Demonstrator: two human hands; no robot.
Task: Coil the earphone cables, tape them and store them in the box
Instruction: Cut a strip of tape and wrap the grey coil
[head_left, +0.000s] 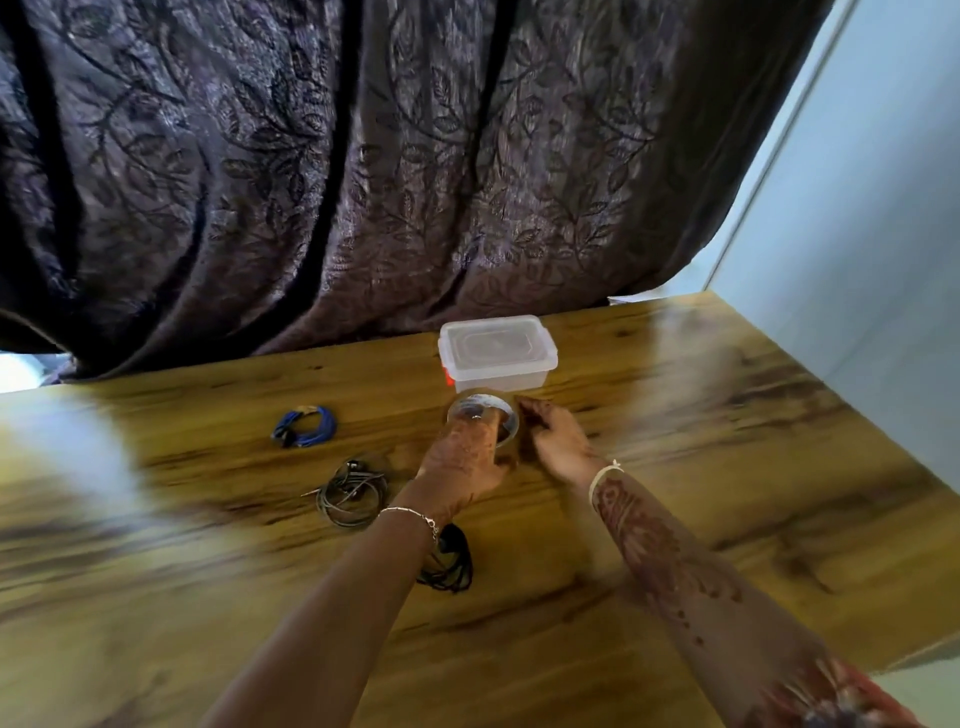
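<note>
Left hand (462, 460) closes its grip round a tape roll (480, 408) on the counter (727, 467), just before the lidded box (496, 353). Right hand (553, 439) touches its rim, grip unclear; blue earphone coil (305, 426), grey coil (353, 493) and black coil (453, 564) lie left

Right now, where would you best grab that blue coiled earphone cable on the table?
Probably pinch across the bundled strands of the blue earphone coil from above; it lies flat on the table as a loop, with bare wood all round.
</note>
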